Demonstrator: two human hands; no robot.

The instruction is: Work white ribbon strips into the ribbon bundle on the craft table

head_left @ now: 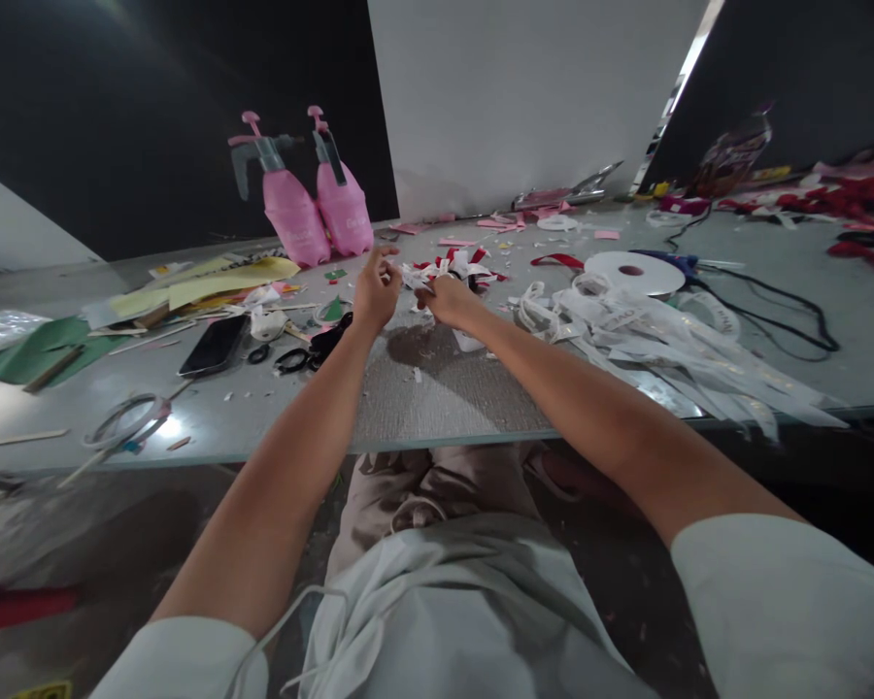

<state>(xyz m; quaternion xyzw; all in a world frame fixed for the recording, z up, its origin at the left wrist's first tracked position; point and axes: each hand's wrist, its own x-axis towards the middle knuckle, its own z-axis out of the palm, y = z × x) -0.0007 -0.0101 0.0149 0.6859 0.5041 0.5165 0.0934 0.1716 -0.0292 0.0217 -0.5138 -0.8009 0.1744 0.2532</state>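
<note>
**Both hands on the white ribbon, mess all around**

Your left hand (376,291) and right hand (448,299) are both reaching out over the table and pinching the same bit of white ribbon (417,279). It runs right between them, fingertips closed on it from either side, so both hands are clamped on that strip. The rest of it trails off just past your right knuckles into a little heap of red and white scraps (460,265), touching or nearly so; it's too blurry to say which.

Out to the right of your right hand there's a big tangle of white ribbon strips (670,354) sprawling toward the table edge, and behind it a flat white ribbon spool (633,273). A black cord (787,311) loops further right.

On the other side, just beside your left wrist, sit black scissors (313,351), then a dark phone (214,346) lying flat, then yellow and green paper sheets (189,289) well off to the left. Two pink spray bottles (313,199) stand upright past your left hand, side by side.

The surface is a grey glassy table (444,398), littered with tiny offcuts. Behind it there's a white board (524,97) against dark walls. More red stuff is piled at the far right, too smeared to make out.
</note>
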